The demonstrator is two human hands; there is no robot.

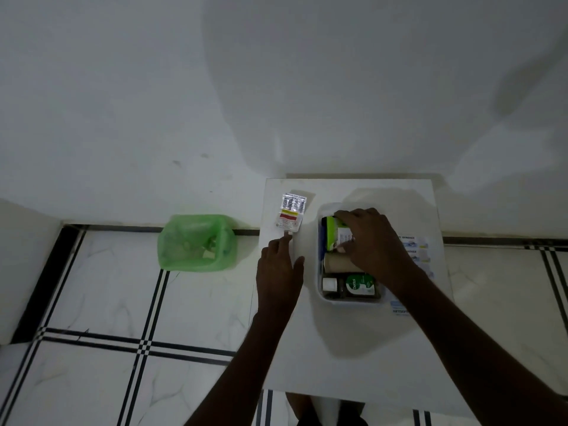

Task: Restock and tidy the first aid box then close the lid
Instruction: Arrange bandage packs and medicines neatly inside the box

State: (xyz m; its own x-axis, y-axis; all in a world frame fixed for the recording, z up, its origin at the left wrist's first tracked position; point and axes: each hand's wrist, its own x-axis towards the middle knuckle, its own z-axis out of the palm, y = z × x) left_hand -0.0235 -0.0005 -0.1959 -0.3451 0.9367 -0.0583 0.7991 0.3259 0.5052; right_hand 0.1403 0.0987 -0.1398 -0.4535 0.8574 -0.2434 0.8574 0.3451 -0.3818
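A white first aid box [350, 301] sits open on a small white table [338, 348]. Inside it lie a green Dettol bottle [358, 285] at the near end, a tan bandage roll [336, 262] in the middle and a green-and-white carton [336, 233] at the far end. My right hand [372, 241] is over the box, fingers closed on the carton. My left hand [281, 269] rests flat on the table left of the box, a fingertip just short of a silver, white and red tablet strip [290, 213]. No lid can be made out.
Blue-printed bandage packets [419, 250] lie on the table right of the box, partly under my right arm. A green bin bag [196, 242] with some scraps stands on the tiled floor to the left, against the wall.
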